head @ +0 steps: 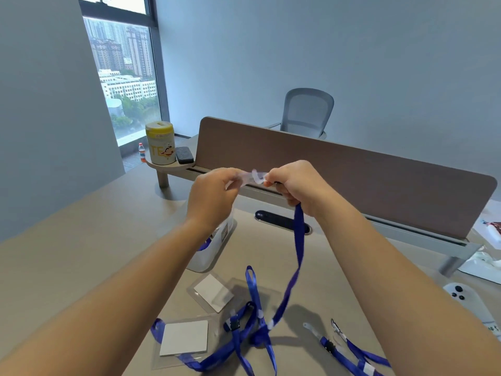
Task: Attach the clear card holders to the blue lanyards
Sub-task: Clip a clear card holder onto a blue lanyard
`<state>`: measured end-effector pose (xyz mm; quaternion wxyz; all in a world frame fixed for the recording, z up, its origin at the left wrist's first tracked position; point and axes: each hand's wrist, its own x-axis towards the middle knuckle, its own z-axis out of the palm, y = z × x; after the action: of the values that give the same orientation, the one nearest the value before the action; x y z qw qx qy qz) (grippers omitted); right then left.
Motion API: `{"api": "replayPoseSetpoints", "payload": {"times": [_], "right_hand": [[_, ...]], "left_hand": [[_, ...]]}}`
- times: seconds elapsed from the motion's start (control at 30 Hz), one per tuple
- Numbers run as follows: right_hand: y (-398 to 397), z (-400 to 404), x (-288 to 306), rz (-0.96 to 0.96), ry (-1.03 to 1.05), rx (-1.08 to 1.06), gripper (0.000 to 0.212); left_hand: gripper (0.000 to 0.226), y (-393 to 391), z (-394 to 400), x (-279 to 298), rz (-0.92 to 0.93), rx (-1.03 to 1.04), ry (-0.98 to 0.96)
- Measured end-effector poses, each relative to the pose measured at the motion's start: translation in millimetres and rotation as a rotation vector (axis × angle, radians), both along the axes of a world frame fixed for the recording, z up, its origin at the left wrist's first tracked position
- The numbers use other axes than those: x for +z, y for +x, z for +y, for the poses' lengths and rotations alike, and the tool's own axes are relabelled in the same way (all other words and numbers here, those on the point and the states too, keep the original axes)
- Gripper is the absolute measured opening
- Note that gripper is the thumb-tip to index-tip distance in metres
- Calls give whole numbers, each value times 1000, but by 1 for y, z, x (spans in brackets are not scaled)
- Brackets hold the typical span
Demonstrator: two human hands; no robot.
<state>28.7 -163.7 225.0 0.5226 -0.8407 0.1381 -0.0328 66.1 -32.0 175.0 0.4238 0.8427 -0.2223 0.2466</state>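
Both my hands are raised above the desk. My left hand (pixel 214 196) pinches a clear card holder (pixel 245 179) by its top. My right hand (pixel 294 183) grips the clip end of a blue lanyard (pixel 298 240) and holds its clear strap (pixel 257 176) against the holder. That lanyard hangs down to the desk. Two more clear card holders (pixel 212 293) (pixel 184 337) with white cards lie on the desk among tangled blue lanyards (pixel 252 321). Another lanyard (pixel 349 351) lies at the lower right.
A white bin (pixel 214 248) stands under my left wrist. A brown divider panel (pixel 339 180) runs across the desk's far edge, with a yellow-lidded canister (pixel 160 143) at its left end. A white phone (pixel 466 299) lies at the right. A cable slot (pixel 279 219) sits mid-desk.
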Motion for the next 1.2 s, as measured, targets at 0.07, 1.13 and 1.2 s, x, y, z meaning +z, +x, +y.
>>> {"api": "replayPoseSetpoints", "payload": {"times": [0.07, 1.13, 1.2], "right_hand": [[5, -2, 5, -61, -247, 14, 26], [62, -52, -270, 460, -646, 133, 14], [69, -52, -278, 482, -724, 257, 18]], "left_hand": [[22, 6, 2, 6, -168, 20, 86], [23, 85, -19, -158, 635, -235, 236], [23, 88, -19, -160, 618, -243, 243]]}}
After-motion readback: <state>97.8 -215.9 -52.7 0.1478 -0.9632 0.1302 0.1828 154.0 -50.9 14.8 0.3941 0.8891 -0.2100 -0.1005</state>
